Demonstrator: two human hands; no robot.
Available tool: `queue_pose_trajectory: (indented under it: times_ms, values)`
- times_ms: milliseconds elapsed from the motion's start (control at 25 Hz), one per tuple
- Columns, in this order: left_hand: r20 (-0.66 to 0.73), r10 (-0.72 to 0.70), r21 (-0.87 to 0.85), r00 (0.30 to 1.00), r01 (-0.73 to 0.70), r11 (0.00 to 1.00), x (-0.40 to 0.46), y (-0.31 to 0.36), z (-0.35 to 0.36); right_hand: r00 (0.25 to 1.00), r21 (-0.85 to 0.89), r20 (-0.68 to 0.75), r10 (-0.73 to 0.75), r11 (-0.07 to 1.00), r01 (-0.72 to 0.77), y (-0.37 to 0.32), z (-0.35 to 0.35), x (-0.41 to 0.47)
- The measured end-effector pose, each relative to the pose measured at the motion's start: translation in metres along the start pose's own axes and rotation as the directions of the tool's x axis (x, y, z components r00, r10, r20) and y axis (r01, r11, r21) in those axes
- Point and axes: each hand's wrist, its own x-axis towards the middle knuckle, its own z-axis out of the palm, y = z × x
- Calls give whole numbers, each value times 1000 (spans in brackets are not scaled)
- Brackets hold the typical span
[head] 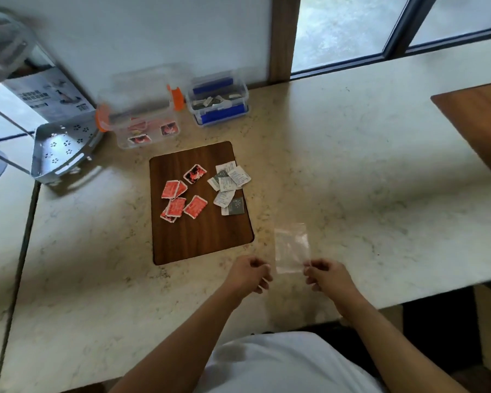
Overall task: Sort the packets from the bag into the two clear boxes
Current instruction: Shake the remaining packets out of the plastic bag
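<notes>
A person at a marble counter [352,154] held a clear bag [292,246] by its near corner, pinched in the fingers of the right hand [328,276]; the bag looked empty and lay flat just right of a wooden mat [199,239]. The left hand [248,275] hovered beside it with fingers curled, holding nothing that could be made out. Two clear boxes stood at the wall. The orange-clipped box [142,114], on the left, held about three red packets. The blue-clipped box [219,99], just to its right, held several pale packets, too blurred to count. On the mat lay two loose groups well apart from the boxes: about six red packets [179,198] on the left and about seven white and grey packets [228,187] on the right, some overlapping. A perforated metal rack [64,150] stood left of the boxes.
</notes>
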Motion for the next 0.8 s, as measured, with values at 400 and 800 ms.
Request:
queue_pose_trajectory:
  times_ms: [400, 800]
  values:
    - [248, -116, 124, 962, 88, 988, 1, 17, 99, 976, -295, -219, -19, 954, -48, 77, -77, -26]
    - [205, -181, 37, 962, 177, 983, -3, 10, 97, 939, -337, -307, -156, 940, 45, 55, -55, -39]
